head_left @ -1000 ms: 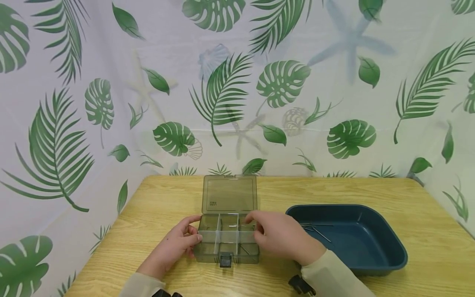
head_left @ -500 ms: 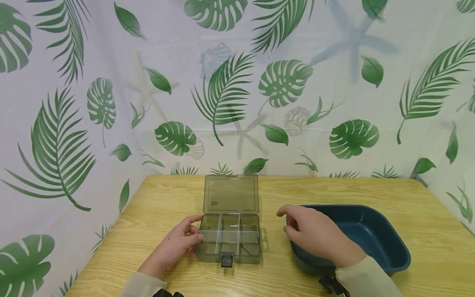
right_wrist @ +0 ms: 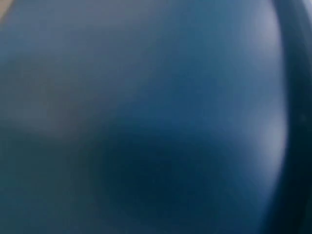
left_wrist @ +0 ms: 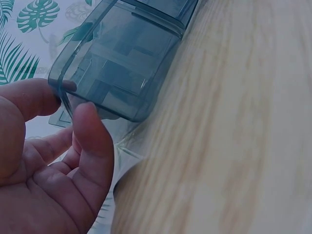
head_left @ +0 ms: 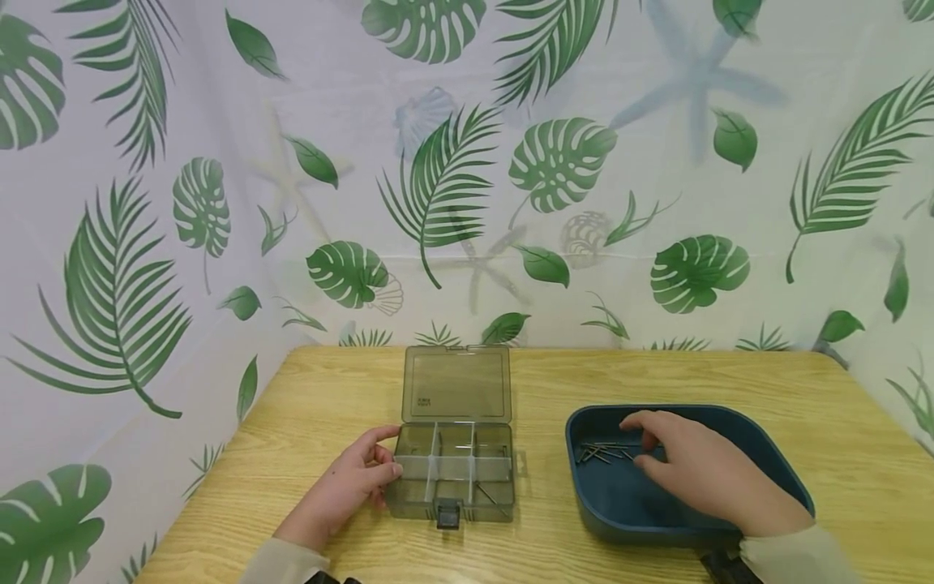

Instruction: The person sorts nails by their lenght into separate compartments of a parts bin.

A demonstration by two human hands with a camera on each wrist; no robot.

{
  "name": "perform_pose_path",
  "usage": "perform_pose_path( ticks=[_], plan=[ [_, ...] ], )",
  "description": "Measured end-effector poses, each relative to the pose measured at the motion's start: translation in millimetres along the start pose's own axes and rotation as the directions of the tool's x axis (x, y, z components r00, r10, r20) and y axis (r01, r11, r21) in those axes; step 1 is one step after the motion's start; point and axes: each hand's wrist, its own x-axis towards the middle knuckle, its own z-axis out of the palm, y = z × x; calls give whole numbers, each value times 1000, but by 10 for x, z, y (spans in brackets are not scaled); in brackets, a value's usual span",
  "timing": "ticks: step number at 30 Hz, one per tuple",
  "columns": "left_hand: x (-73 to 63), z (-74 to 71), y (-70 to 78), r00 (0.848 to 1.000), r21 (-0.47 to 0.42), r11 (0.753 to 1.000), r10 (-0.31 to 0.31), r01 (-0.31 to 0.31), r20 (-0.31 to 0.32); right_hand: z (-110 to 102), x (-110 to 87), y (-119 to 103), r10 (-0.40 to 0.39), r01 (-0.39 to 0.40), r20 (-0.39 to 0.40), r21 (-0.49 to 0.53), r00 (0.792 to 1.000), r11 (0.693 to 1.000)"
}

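Note:
A smoky translucent compartment box (head_left: 452,470) stands on the table with its lid raised at the back. My left hand (head_left: 355,474) holds its left side; in the left wrist view, the thumb (left_wrist: 91,129) and forefinger pinch the box's edge. Thin metal pieces lie in the box, one of them slanting in the front right compartment (head_left: 490,496). My right hand (head_left: 693,462) hovers over the dark blue tray (head_left: 609,523), fingers bent and apart, nothing visible between them. Several thin metal pieces (head_left: 601,453), like nails or screws, lie at the tray's left. The right wrist view is blurred blue.
The tray stands right of the box, with a strip of wooden table (head_left: 543,503) between them. A leaf-patterned white cloth (head_left: 467,203) hangs behind the table and along its sides.
My right hand has moved right, from the box's right compartments to above the tray, uncovering the metal pieces at the tray's left. My left hand stays at the box.

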Motion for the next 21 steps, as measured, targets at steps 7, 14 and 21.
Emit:
perform_pose_path(
  ticks=[7, 14, 21],
  plan=[
    [3, 7, -15, 1000, 7, 1000, 3, -3, -7, 19, 7, 182, 25, -25, 30, -8, 999, 1000],
    [3, 15, -14, 1000, 1, 1000, 0, 0, 0, 155, 49, 230, 31, -28, 59, -59, 998, 998],
    [4, 13, -15, 1000, 3, 1000, -3, 3, -6, 289, 68, 201, -11, 15, 35, -130, 999, 991]
  ],
)
